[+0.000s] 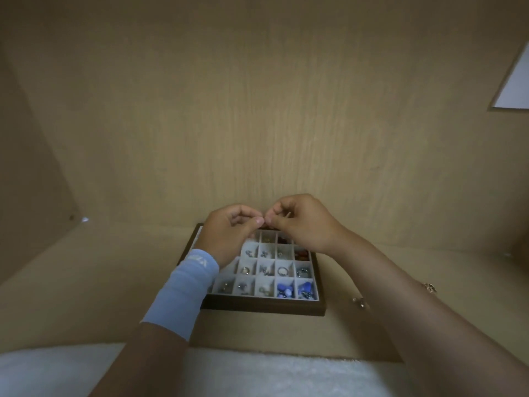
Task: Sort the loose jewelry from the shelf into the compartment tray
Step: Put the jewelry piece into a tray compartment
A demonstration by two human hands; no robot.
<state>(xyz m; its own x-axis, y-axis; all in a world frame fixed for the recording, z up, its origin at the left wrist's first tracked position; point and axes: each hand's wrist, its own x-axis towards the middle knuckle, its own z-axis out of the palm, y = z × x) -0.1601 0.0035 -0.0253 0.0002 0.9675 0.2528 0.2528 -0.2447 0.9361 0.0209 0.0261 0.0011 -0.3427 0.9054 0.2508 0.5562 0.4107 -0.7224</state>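
the dark-framed, white-celled tray (263, 308) is lying flat. left hand (229, 234) and right hand (305, 222) are pinching together; grip contents i cannot tell

Setting read as a home, inside a wardrobe or closet cubby. Evidence: pale wood-grain laminate back panel (257, 124), a matching side wall (28, 167) with a small peg hole (72, 217), and a shelf (86, 282) of the same board. A dark-framed compartment tray (263, 308) of rings and beads sat on the shelf; loose jewelry (429, 287) lay to its right. White fluffy textile (257, 376), rug or towel undetermined, ran below the shelf edge.
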